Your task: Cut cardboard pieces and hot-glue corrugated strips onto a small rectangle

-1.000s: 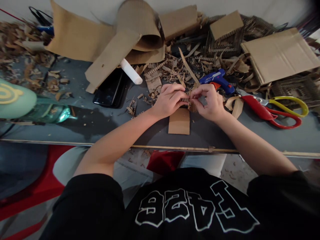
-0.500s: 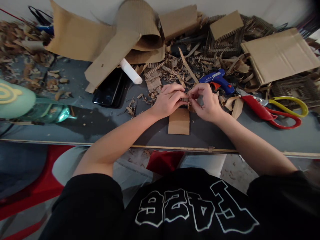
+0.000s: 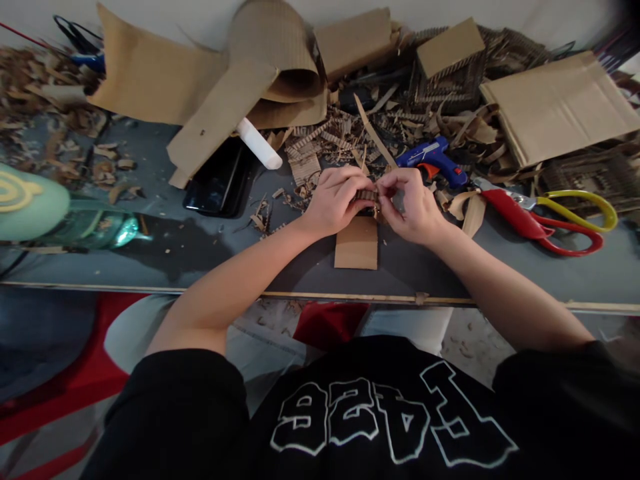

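Observation:
My left hand (image 3: 342,200) is closed, its thumb and fingers pinching a small strip of corrugated cardboard (image 3: 367,195). Close against it, my right hand (image 3: 407,203) pinches at the strip's right end with thumb and forefinger. The fingertips of both hands nearly meet, and most of the strip is hidden behind them. Below the hands a flat rectangular cardboard piece (image 3: 356,247) lies on the grey table. Just beyond my right hand rests a blue glue gun (image 3: 434,159) with an orange trigger.
Red-and-yellow-handled scissors (image 3: 550,217) lie at the right. Behind are cardboard scraps (image 3: 345,133), a rolled cardboard sheet (image 3: 275,47) and a flat cardboard panel (image 3: 560,110). A white glue stick (image 3: 260,143) leans by a black phone (image 3: 217,183). A green bottle (image 3: 95,223) lies left.
My left fingers have shifted slightly, and more of the corrugated strip shows between them. My right hand keeps its pinch in almost the same place.

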Motion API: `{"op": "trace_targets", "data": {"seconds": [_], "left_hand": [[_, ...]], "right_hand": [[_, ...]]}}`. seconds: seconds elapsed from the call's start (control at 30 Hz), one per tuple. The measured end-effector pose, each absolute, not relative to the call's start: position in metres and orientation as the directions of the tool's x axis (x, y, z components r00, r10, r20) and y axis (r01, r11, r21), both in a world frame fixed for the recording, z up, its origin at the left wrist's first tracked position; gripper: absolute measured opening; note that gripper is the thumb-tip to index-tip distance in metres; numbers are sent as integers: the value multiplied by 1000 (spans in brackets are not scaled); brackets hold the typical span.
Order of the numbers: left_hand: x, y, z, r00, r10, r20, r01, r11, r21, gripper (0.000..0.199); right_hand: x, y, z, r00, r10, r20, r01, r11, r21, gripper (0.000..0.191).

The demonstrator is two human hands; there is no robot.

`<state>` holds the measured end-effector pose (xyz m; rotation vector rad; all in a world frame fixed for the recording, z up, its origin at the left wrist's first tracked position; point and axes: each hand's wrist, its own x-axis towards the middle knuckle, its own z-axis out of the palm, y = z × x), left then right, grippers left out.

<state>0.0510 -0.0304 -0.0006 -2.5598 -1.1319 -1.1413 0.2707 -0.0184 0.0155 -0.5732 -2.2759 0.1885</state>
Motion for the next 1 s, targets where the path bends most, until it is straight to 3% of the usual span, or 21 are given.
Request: {"op": "trace_targets", "data": {"seconds": [0.1,0.3,0.4,0.63,1.0], "left_hand": [[51,-31,0,397,594,699,691,-695,198,48],[45,-25,2,240,677,695,711,-610,350,39],[44,-24,2,274,659,700,715,-627,310,41],[48,-29,-1,469,530,706,696,-714,74,42],[46,-27,-2,440,586,681,682,-711,171,42]], "right_hand": [[271,-18,16,-595,421,685,325,905,-274,31],[271,-19,18,-486,397,779,385,897,-217,25],[270,-22,18,-469,431,771,424,876,-232,24],[272,-21,16,-469,508,722,435,845,-312,30],[272,-24,21,-499,522,692,454,838,-304,42]]}}
